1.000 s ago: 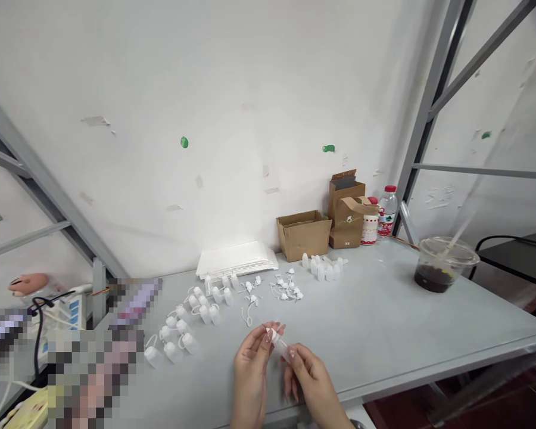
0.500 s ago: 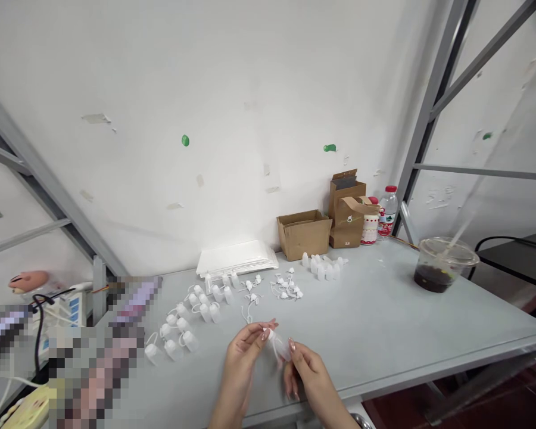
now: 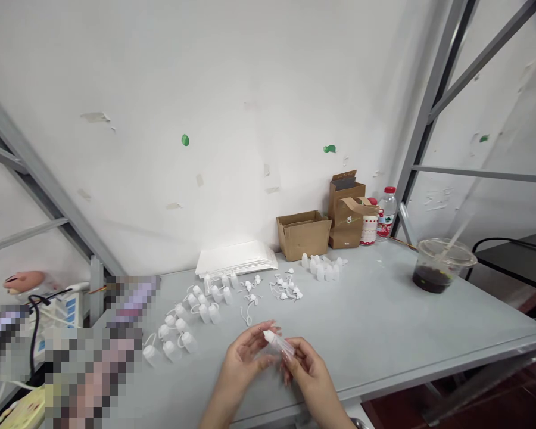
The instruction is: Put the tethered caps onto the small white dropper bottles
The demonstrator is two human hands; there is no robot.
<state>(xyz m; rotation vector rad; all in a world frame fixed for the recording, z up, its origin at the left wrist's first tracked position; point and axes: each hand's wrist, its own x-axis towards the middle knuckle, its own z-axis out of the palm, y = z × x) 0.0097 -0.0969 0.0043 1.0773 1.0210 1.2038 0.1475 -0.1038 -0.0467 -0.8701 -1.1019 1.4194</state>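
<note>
A small translucent bottle with a white pointed cap (image 3: 279, 344) is gripped at its lower end by my right hand (image 3: 306, 364). Beside the capped end is my left hand (image 3: 246, 356), its fingers apart and curved around the bottle without a visible grip. Several similar bottles with looped straps (image 3: 170, 347) stand in rows on the left of the grey table (image 3: 375, 339). Small white caps (image 3: 286, 290) lie in loose groups behind my hands. Further bottles without caps (image 3: 321, 271) stand near the cardboard box.
Along the wall are a stack of white sheets (image 3: 236, 257), a cardboard box (image 3: 302, 238), a brown paper bag (image 3: 346, 220) and a red-capped bottle (image 3: 386, 214). A plastic cup with dark liquid and a straw (image 3: 435, 274) stands at right. A power strip (image 3: 67, 316) lies far left.
My left fingers have opened from the cap. My right hand has moved slightly left and holds the bottle further round its body.
</note>
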